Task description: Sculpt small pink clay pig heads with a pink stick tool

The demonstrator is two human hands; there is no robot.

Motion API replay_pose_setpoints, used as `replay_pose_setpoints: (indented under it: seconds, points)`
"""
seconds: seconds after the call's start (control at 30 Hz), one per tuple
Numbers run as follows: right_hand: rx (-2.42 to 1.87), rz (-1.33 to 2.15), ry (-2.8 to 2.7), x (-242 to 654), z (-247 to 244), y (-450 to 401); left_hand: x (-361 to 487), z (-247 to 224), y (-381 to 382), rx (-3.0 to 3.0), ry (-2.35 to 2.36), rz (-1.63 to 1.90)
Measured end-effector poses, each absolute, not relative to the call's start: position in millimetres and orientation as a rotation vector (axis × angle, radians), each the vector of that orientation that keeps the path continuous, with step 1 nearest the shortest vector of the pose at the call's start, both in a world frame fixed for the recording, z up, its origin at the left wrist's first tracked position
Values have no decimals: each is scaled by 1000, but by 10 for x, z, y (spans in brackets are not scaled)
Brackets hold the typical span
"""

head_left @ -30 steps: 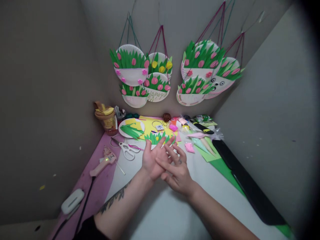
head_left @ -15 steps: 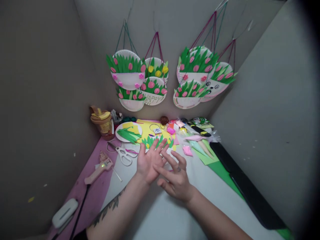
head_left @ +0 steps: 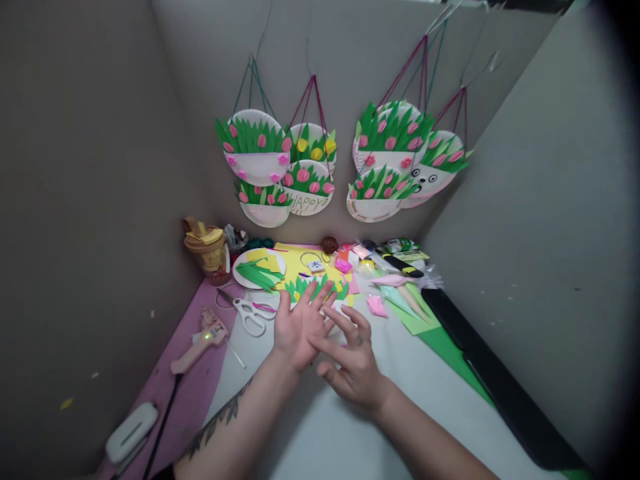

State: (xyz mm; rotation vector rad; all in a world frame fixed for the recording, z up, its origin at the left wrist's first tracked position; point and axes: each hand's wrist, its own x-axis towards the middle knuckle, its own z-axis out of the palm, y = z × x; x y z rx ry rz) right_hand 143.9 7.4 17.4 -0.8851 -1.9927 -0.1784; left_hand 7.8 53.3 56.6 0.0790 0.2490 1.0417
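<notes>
Green paper grass with small yellow flowers [head_left: 302, 287] is seen just beyond the fingers of the left hand [head_left: 301, 328], at the near edge of a yellow sheet [head_left: 290, 257] on the white tabletop [head_left: 410, 380]; its middle is hidden by those fingers, and whether it is touched cannot be told. Nothing is seen gripped: the left hand is turned palm up with fingers spread, while the right hand [head_left: 353, 353] is held loosely curled, its fingers apart and its index fingertip apparently laid on the left palm. To the left lie white-handled scissors [head_left: 250, 317]; to the right, a pink packet [head_left: 377, 306]. The grass should be judged very light and thin, with narrow blades easily bent or torn, so it would best be pinched gently along its lower band, the pointed tips being left free.
</notes>
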Motion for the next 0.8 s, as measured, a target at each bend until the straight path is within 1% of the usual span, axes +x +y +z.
replay_pose_setpoints:
  seconds: [0.33,0.8]
  points:
    - [-916,-183,-1962,1410,143,56,76,551,538,82,271,1047]
    - [-911,-41,-1957,1375,98,52,58,507,561,125,305,1053]
